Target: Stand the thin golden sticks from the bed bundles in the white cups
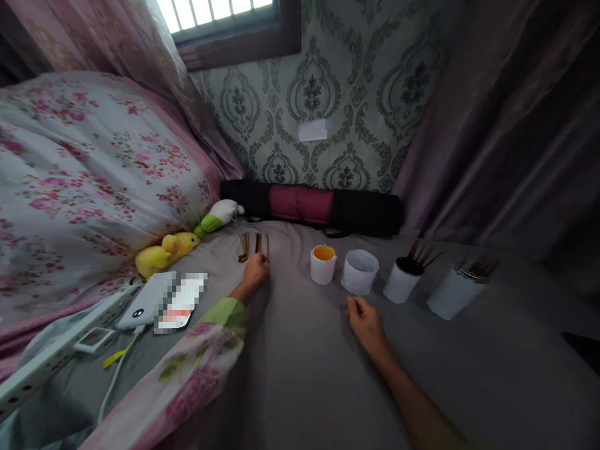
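My left hand (257, 271) is closed at the fingertips around the lower end of a thin brown stick (267, 245) on the grey sheet. To its left lie two small bundles of brown sticks, one at the far left (243, 246) and one in the middle (257, 242). My right hand (366, 324) rests on the sheet with its fingers curled in, and nothing shows in it. Just beyond it stands a white-wrapped pot (360, 278), pale inside. Left of that is a white pot with an orange inside (323, 269).
Two white cans holding sticks, one dark inside (400, 286) and one tilted (454, 297), stand at right. A black and maroon roll bag (300, 205) lies along the wall. At left are plush toys (166, 253), a power bank (147, 300) and a power strip (60, 356).
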A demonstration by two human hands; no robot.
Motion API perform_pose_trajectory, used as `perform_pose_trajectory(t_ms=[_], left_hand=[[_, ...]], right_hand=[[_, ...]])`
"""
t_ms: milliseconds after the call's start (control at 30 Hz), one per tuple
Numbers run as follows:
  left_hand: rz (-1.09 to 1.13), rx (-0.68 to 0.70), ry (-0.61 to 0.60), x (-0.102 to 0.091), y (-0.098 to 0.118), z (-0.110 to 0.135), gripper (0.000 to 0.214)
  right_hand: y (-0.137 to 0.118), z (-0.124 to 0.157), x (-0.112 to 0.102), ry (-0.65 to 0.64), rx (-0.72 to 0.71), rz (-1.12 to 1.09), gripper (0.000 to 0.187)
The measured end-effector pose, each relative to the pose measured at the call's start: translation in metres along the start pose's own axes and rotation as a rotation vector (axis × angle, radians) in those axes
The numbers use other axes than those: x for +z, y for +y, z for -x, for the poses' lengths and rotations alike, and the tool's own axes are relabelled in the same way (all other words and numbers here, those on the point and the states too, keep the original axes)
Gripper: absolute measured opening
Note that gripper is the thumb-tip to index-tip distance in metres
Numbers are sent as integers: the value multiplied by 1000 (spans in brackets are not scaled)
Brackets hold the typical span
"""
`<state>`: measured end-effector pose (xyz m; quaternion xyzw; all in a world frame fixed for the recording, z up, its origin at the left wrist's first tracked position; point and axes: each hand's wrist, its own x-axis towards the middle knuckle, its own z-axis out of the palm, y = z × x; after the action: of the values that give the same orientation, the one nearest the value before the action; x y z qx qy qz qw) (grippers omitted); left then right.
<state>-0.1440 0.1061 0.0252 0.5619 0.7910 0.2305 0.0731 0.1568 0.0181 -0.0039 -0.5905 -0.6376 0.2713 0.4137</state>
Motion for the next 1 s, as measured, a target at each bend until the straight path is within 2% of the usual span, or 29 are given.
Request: perform_pose_trajectory(t_ms=[1000], left_hand=[[-101, 21, -19, 7, -5, -9, 31]], right_hand=[[-3, 1, -1, -18, 10, -29, 37]])
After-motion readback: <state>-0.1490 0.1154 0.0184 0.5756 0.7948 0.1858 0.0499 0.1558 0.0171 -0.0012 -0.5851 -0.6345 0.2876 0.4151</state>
